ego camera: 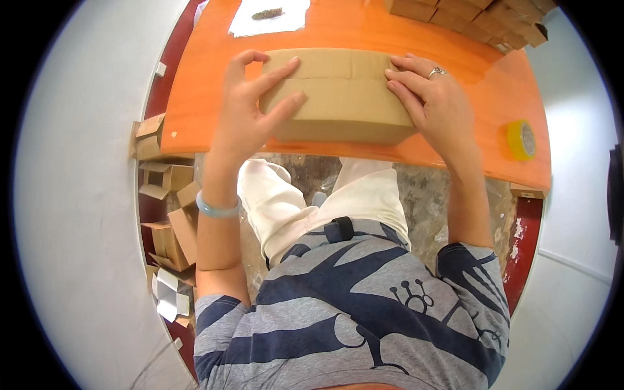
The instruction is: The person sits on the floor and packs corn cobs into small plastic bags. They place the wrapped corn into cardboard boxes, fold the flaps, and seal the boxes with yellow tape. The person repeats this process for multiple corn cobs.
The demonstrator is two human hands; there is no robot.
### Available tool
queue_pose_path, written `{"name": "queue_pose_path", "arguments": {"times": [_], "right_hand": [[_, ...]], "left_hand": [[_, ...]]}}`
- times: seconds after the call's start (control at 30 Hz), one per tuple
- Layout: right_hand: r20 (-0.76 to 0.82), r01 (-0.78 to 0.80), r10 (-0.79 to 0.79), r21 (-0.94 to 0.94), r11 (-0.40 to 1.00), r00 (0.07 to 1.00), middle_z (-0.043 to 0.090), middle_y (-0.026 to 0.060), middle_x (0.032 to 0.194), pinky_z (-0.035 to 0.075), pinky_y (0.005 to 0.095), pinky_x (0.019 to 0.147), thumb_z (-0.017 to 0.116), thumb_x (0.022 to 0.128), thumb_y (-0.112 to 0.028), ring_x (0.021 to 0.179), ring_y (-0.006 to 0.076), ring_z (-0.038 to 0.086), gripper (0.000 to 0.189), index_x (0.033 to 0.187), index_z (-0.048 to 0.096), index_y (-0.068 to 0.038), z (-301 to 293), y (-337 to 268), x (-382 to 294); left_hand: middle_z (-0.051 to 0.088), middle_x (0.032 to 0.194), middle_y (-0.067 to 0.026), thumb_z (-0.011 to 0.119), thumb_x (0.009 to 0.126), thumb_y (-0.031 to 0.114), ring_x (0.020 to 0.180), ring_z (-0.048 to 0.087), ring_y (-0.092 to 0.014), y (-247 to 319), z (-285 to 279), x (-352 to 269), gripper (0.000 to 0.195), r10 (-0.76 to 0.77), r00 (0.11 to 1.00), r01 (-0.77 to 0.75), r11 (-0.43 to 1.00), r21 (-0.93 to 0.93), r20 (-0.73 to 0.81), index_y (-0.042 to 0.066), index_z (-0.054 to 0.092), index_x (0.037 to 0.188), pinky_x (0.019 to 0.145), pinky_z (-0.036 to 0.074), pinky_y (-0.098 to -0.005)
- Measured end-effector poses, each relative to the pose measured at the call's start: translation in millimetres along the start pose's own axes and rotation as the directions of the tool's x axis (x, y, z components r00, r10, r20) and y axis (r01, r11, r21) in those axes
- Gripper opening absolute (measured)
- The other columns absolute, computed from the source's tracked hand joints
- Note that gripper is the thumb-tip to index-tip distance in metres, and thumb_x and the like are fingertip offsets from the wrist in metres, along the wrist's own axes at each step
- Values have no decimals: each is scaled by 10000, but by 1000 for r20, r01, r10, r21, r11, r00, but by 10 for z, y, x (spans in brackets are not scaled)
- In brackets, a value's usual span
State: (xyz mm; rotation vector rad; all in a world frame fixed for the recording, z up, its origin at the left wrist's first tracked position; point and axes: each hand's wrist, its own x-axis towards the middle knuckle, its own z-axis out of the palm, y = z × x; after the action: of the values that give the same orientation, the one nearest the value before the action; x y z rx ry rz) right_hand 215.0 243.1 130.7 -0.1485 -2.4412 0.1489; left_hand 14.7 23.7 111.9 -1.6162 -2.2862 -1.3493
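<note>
A cardboard box (341, 100) with its top flaps folded down sits near the front edge of the orange table (204, 87). My left hand (258, 97) rests at the box's left end, thumb and a finger on the top, another finger at the far left corner. At the right end, the fingers of my right hand (429, 90) lie on the top edge, and a ring is on one of them. The undersides of both palms are hidden. Right of the box, a roll of yellow tape (521, 140) stands on its edge.
Stacked small cardboard boxes (458, 19) fill the far right of the table. White paper (243, 24) at the far left carries a dark, rough-textured object (267, 13). Open cardboard boxes (168, 243) and an open white box (168, 295) lie on the floor at left.
</note>
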Motion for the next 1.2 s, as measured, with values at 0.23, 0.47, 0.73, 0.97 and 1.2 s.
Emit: {"name": "queue_pose_path", "arguments": {"times": [0.23,0.47,0.73,0.97,1.2], "right_hand": [[208,-397,339,468,789,918,536,146,1360,414,332,1032,611,920,-119,1308,295,468,260,1169,647,-53,162,111,-52],[337,-456,545,885,93,767,433,121,1494,336,347,1142,593,883,-19,1372,248,418,599,1462,443,-57,291,-29,-40],[360,-434,609,901,-29,707,510,115,1435,376,345,1122,594,857,51,1343,244,462,573,1416,483,-8,94,-202,-180],[73,-200,545,963,178,835,522,109,1428,361,348,1133,658,839,42,1333,222,477,539,1362,533,3,-272,-146,-143],[284,-349,575,937,3,768,560,74,1372,429,324,1063,653,884,-14,1248,189,537,422,1302,601,-41,190,177,-251]], "left_hand": [[522,1347,-152,560,913,61,1287,460,-239,-76,210,-47,368,-190,979,138,879,-457,-69,69,673,1263,1084,372,-349],[536,1325,-115,504,902,63,1183,532,-185,-157,133,157,385,-326,937,337,756,-561,123,48,569,1281,998,445,-302],[568,1300,-72,553,954,72,1178,537,-151,261,132,-85,386,-438,886,401,563,-723,151,63,570,1340,1007,442,-290],[533,1398,-97,536,956,35,1323,459,-194,740,35,-32,414,-278,958,164,735,-658,-72,8,524,1370,1117,353,-324],[488,1460,-99,490,1004,103,1347,456,-204,289,341,144,398,-341,936,325,749,-577,85,21,508,1393,1111,374,-334]]}}
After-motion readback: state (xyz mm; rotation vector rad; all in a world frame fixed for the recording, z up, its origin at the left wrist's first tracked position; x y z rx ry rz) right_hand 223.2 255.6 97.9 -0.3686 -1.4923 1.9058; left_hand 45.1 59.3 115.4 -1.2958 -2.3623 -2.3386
